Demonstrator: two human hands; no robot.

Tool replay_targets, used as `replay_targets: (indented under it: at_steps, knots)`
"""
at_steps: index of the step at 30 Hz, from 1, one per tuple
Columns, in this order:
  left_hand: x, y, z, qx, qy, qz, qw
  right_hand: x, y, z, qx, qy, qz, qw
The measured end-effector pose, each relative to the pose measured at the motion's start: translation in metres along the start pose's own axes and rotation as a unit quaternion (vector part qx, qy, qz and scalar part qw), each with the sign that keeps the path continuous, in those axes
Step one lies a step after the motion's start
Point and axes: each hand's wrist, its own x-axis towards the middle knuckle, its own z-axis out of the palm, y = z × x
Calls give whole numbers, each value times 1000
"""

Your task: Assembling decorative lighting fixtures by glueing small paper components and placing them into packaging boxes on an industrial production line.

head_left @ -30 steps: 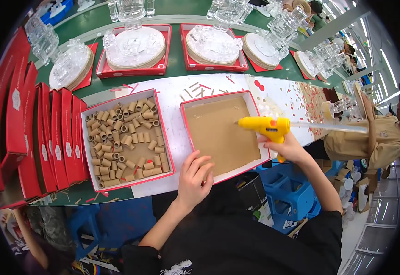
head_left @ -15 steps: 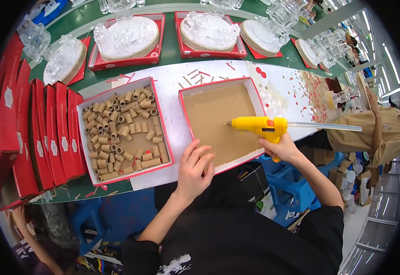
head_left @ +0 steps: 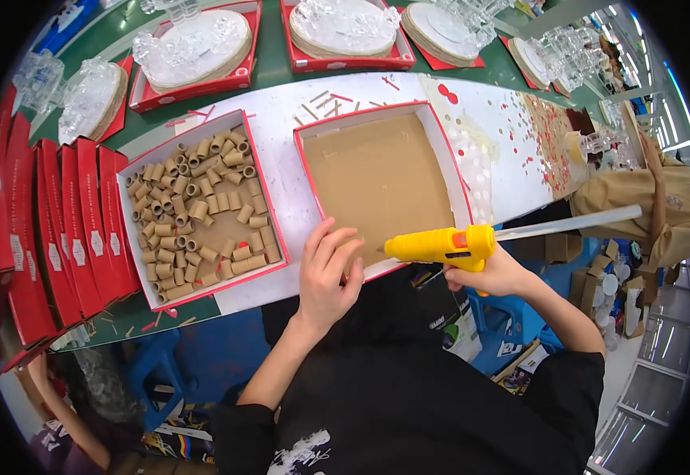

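Observation:
My right hand (head_left: 483,273) is closed round the handle of a yellow hot glue gun (head_left: 440,245). A long translucent glue stick (head_left: 570,222) sticks out of its back end. The nozzle points left, low over the near part of a shallow red-and-white box (head_left: 304,170) with a bare brown cardboard bottom. Faint clear glue marks (head_left: 329,153) show on that bottom. My left hand (head_left: 325,273) is at the box's near left corner, fingers loosely bent and apart, apparently touching its rim. To the left stands a second box (head_left: 270,198) holding many short brown cardboard tubes (head_left: 183,214).
Red boxes (head_left: 76,214) stand on edge at the far left. Clear plastic figures on round bases sit in red trays (head_left: 353,63) along the back. Paper strips (head_left: 321,103) and red dots (head_left: 535,150) litter the white table. Another person (head_left: 638,190) is at the right.
The glue gun has moved from over the middle of the box toward its near edge. Table and boxes sit slightly higher and further left in view. My left hand stays by the near left corner.

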Motion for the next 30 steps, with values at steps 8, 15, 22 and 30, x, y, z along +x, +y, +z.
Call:
replay_targets:
  at_steps: [8, 15, 22, 30]
  knots:
    - [1, -1, 2, 15, -1, 10, 1000, 4, 16, 11, -7, 60, 13, 998]
    - [0, 0, 4, 9, 0, 8, 1000, 0, 7, 6, 36, 53, 50, 997]
    - [-2, 1, 5, 13, -4, -6, 1000, -31, 32, -37, -97, 111, -58, 987]
    - [2, 1, 8, 37, -13, -4, 999, -34, 43, -49, -111, 180, -5, 977]
